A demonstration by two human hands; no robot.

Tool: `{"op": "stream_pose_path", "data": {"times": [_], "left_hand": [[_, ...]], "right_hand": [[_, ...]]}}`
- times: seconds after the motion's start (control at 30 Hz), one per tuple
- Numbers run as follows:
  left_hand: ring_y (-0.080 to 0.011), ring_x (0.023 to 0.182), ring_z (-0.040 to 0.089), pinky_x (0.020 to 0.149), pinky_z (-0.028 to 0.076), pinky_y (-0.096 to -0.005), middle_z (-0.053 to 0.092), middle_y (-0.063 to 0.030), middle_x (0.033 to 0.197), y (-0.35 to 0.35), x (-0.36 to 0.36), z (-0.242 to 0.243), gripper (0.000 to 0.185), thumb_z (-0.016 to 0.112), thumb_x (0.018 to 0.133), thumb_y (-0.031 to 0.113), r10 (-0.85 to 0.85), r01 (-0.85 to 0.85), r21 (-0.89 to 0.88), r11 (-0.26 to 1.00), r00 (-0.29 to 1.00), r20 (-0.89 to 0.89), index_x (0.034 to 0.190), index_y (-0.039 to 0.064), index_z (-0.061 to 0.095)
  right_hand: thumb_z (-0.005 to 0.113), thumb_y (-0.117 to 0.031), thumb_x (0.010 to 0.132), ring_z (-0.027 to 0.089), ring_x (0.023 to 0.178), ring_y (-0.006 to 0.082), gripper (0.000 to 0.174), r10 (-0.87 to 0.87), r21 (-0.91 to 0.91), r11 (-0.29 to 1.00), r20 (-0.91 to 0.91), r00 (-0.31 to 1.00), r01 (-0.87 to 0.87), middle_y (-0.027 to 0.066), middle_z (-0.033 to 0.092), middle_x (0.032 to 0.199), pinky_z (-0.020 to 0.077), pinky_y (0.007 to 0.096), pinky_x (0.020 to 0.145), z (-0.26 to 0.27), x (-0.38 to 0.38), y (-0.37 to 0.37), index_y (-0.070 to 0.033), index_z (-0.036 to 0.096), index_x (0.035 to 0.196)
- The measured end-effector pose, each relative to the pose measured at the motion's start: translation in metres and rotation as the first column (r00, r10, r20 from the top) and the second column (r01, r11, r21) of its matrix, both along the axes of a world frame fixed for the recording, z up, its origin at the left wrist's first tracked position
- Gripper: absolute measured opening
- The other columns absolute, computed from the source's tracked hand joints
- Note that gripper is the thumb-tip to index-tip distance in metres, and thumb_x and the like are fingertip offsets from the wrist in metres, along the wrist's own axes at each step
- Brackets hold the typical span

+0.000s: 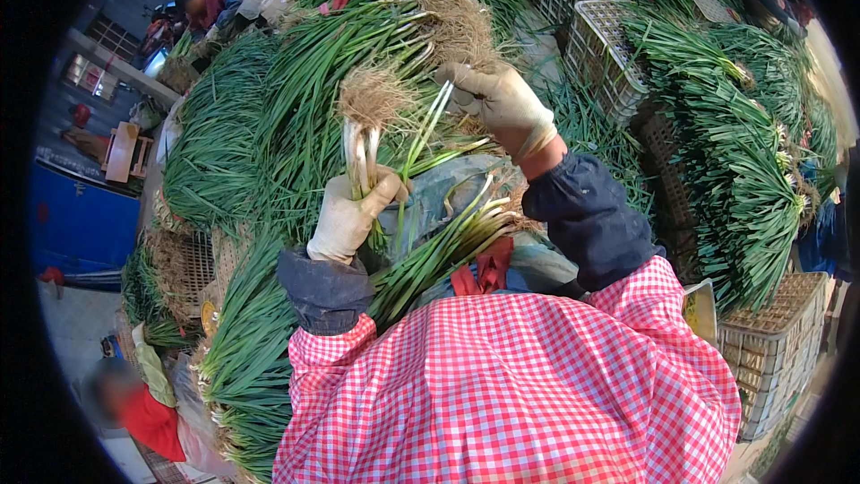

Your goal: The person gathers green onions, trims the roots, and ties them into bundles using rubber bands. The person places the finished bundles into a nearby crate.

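Note:
My left hand (356, 212), in a cream work glove, grips a small bunch of garlic chives or similar green stalks (361, 154) by the white stems, with the brown roots upward. To its upper right, my right hand (497, 104), gloved too, is closed near the white tip of a thin stalk (430, 122); its fingertips are partly hidden, so a firm hold cannot be told. Beneath both hands, a loose bunch with pale stems (470, 225) lies across my lap beside a red cloth tie (494, 263). Behind them lies a large pile with matted roots (453, 20).
Heaps of green stalks (222, 141) spread to the left. At the right stand plastic crates (605, 47), a long heap of bundles (739, 168) and another crate (772, 349). A person (208, 7) bends at the upper left; another in red (151, 417) is at the lower left.

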State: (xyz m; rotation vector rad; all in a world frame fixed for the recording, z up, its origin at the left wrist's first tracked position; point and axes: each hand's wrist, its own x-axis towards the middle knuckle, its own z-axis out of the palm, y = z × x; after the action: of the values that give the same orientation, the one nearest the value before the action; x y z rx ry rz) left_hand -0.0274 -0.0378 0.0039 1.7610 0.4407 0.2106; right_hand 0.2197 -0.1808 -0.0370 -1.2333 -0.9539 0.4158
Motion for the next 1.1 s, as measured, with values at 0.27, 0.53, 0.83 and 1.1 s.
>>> {"op": "stream_pose_path", "data": {"times": [0.27,0.53,0.83,1.1], "left_hand": [[-0.0169,0.087,0.067,0.087,0.051,-0.0334,0.076,-0.0053,0.091,-0.010,0.011,0.006,0.036,0.075,0.100,0.035,0.019,-0.016,0.065,0.998,0.999,-0.048,0.097,-0.001,0.076],[-0.0120,0.073,0.059,0.068,0.048,-0.0281,0.074,-0.0065,0.095,-0.031,0.016,0.007,0.048,0.077,0.098,0.037,0.148,-0.140,-0.060,0.988,0.974,0.172,0.122,-0.003,0.070],[-0.0145,0.069,0.064,0.063,0.054,-0.0305,0.077,-0.0117,0.091,-0.016,0.018,-0.011,0.034,0.074,0.098,0.037,0.094,-0.100,-0.105,0.989,0.993,-0.065,0.101,0.004,0.070],[-0.0078,0.060,0.052,0.056,0.041,-0.0230,0.075,-0.0107,0.090,0.010,-0.020,0.042,0.024,0.073,0.100,0.025,0.385,-0.394,0.092,0.914,0.917,0.107,0.094,0.002,0.069]], "right_hand": [[0.074,-0.013,0.096,0.066,0.080,0.0121,0.020,0.236,0.073,0.971,-0.168,0.957,-0.227,0.0058,0.076,0.094,0.0535,0.0291,0.072,0.015,-0.024,0.023,0.002,0.078,0.107],[0.069,-0.014,0.098,0.058,0.071,0.0112,0.011,0.164,-0.080,0.973,-0.432,0.887,-0.218,0.0002,0.068,0.083,0.0464,0.0290,0.063,-0.001,-0.020,0.026,-0.004,0.075,0.097],[0.064,-0.009,0.092,0.074,0.102,0.0389,0.035,0.187,-0.182,0.957,-0.205,0.961,-0.225,0.0162,0.078,0.113,0.0587,0.0418,0.092,-0.026,0.027,0.026,-0.010,0.076,0.125],[0.075,-0.024,0.080,0.069,0.110,0.0348,0.033,0.315,-0.624,0.613,0.755,0.574,0.485,0.0083,0.073,0.116,0.0572,0.0473,0.091,-0.192,0.057,0.009,-0.021,0.078,0.113]]}}
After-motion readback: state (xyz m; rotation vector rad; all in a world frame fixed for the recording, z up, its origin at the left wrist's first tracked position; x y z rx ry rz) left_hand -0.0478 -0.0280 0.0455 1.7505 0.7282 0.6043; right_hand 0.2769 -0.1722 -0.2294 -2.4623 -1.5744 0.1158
